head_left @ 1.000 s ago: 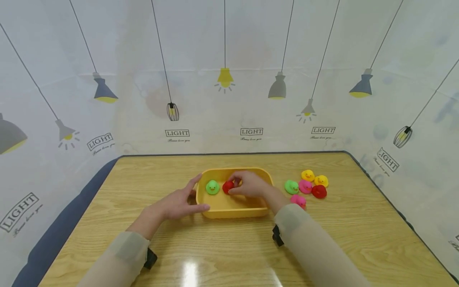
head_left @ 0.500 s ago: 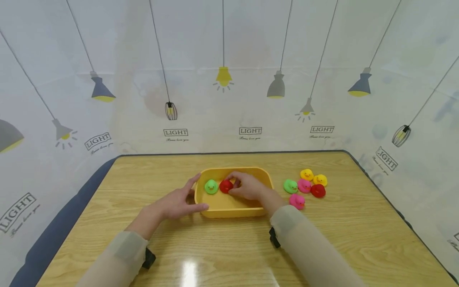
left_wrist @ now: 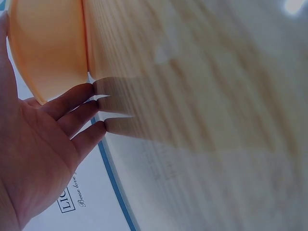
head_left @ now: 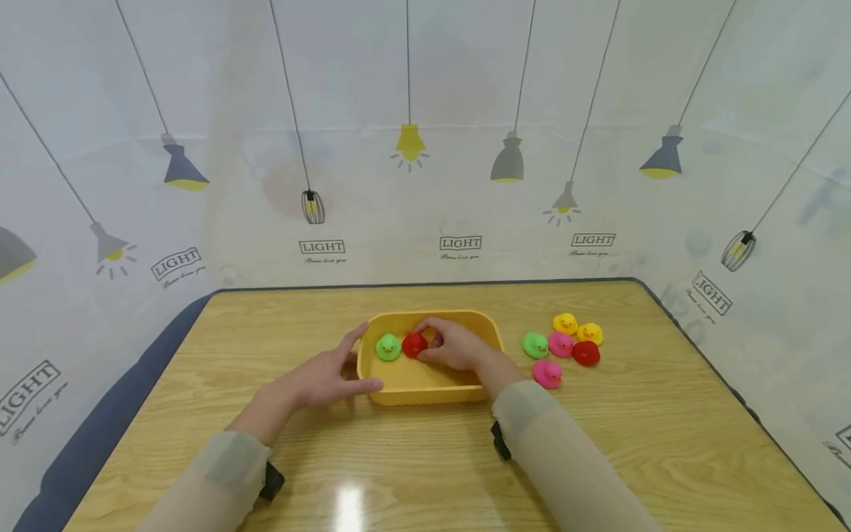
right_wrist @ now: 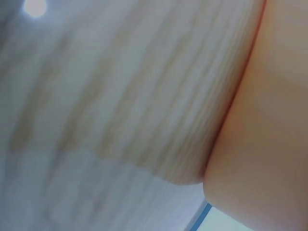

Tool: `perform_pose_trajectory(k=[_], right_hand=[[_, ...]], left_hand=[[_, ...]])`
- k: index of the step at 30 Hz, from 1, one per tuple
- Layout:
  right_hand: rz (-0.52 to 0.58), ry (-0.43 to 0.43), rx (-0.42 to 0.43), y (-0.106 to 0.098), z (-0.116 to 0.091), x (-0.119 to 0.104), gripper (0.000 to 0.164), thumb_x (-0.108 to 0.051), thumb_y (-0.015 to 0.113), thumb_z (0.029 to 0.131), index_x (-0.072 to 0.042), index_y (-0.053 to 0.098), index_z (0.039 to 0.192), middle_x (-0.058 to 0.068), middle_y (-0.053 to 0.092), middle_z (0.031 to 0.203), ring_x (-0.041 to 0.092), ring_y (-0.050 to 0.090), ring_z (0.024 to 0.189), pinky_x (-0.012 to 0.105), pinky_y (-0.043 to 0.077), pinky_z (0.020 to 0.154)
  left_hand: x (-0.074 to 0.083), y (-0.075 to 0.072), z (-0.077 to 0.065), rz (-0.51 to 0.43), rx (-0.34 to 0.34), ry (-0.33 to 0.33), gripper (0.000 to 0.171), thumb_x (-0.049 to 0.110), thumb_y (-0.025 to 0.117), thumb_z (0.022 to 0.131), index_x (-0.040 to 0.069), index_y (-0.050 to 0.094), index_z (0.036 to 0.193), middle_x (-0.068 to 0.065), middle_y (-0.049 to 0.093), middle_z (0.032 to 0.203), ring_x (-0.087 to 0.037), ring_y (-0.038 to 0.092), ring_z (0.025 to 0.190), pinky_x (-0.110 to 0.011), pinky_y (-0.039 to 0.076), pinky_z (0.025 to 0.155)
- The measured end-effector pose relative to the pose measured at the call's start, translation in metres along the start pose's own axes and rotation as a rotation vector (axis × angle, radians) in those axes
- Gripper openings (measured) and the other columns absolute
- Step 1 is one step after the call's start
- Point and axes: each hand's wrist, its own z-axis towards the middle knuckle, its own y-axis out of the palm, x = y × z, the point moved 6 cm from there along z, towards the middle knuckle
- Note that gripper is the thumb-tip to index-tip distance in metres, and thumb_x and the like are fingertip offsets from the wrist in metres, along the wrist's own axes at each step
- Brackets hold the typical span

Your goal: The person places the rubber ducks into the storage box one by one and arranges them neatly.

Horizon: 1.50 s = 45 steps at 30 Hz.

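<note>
Head view. Wooden tabletop (head_left: 412, 458), one, dark trim along its far edge. Yellow tray (head_left: 425, 397), one, oblong, round-cornered, nearer the tabletop's far edge than its near one, about midway between the sides. In the tray, towards its left end: green duck (head_left: 388, 346), one, and to its right red duck (head_left: 414, 345), one, just beside it; whether they touch I cannot tell. Right hand (head_left: 459, 347), arm crossing the tray's near right corner, pinches that red duck between thumb and forefinger. Left hand (head_left: 329, 378), fingers spread and uncurled about the tray's left end, thumb at the near left corner, forefinger at the far left.

Loose ducks, six, grouped between the tray and the tabletop's right edge: second green duck (head_left: 535, 345), leftmost; pink duck (head_left: 561, 344), beside it; other pink duck (head_left: 547, 374), nearest the near edge; yellow duck (head_left: 565, 324), farthest back; other yellow duck (head_left: 590, 334) and second red duck (head_left: 586, 353), towards the right edge. Wall cloth (head_left: 372, 170), white, printed with lamps and "LIGHT".

Left wrist view. Left palm and extended fingers against the tray's outer wall, lower fingertips at the tabletop.

Right wrist view. Tray wall, blurred, on one side; streaked wood on the other.
</note>
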Motion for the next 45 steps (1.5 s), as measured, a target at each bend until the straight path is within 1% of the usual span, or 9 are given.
perform_pose_trajectory(k=[9, 15, 27, 35, 41, 45], right_hand=[[0.013, 0.017, -0.008, 0.0022, 0.0007, 0.0023, 0.034, -0.022, 0.083, 0.1, -0.022, 0.068, 0.13, 0.003, 0.063, 0.092, 0.019, 0.058, 0.087, 0.031, 0.047, 0.083], [0.022, 0.02, -0.01, 0.0021, 0.0005, 0.0018, 0.034, -0.022, 0.083, 0.1, -0.022, 0.068, 0.131, 0.003, 0.062, 0.092, 0.019, 0.057, 0.088, 0.031, 0.046, 0.084], [0.035, 0.024, -0.008, 0.0018, 0.0013, 0.0022, 0.033, -0.022, 0.083, 0.101, -0.022, 0.069, 0.13, 0.003, 0.061, 0.092, 0.02, 0.057, 0.088, 0.032, 0.045, 0.083], [0.034, 0.018, -0.011, 0.0019, 0.0018, 0.0032, 0.034, -0.021, 0.083, 0.1, -0.021, 0.069, 0.131, 0.003, 0.061, 0.092, 0.02, 0.056, 0.089, 0.032, 0.046, 0.083], [0.045, 0.018, -0.013, 0.0018, 0.0018, 0.002, 0.035, -0.021, 0.083, 0.1, -0.022, 0.069, 0.132, 0.004, 0.062, 0.095, 0.021, 0.057, 0.091, 0.033, 0.046, 0.086], [0.067, 0.025, -0.016, 0.0, -0.0001, 0.0019, 0.038, -0.02, 0.084, 0.099, -0.022, 0.069, 0.134, 0.005, 0.065, 0.099, 0.021, 0.059, 0.093, 0.031, 0.048, 0.085]], left_hand=[[-0.0006, 0.001, -0.0005, -0.004, -0.006, -0.004, 0.119, 0.079, 0.07, 0.093, 0.035, -0.001, 0.178, -0.014, 0.062, 0.159, -0.039, 0.06, 0.144, -0.065, 0.043, 0.122], [-0.0006, 0.0012, -0.0009, -0.005, -0.01, -0.014, 0.119, 0.079, 0.07, 0.092, 0.036, -0.001, 0.177, -0.013, 0.062, 0.159, -0.037, 0.062, 0.141, -0.064, 0.045, 0.121], [-0.0015, 0.0012, 0.0001, -0.003, -0.004, -0.012, 0.119, 0.08, 0.07, 0.092, 0.037, -0.001, 0.177, -0.014, 0.061, 0.16, -0.041, 0.059, 0.145, -0.067, 0.042, 0.122], [-0.0009, 0.001, 0.0006, -0.004, -0.001, -0.006, 0.118, 0.079, 0.07, 0.092, 0.037, 0.0, 0.177, -0.014, 0.062, 0.159, -0.04, 0.059, 0.145, -0.066, 0.041, 0.123], [-0.0015, 0.0004, 0.0003, -0.003, 0.0, -0.004, 0.118, 0.08, 0.07, 0.092, 0.036, 0.0, 0.177, -0.014, 0.062, 0.159, -0.04, 0.06, 0.145, -0.066, 0.042, 0.123], [-0.0016, 0.0007, 0.0004, -0.01, -0.001, -0.004, 0.118, 0.079, 0.07, 0.092, 0.036, 0.0, 0.177, -0.014, 0.061, 0.16, -0.04, 0.058, 0.146, -0.067, 0.041, 0.123]])
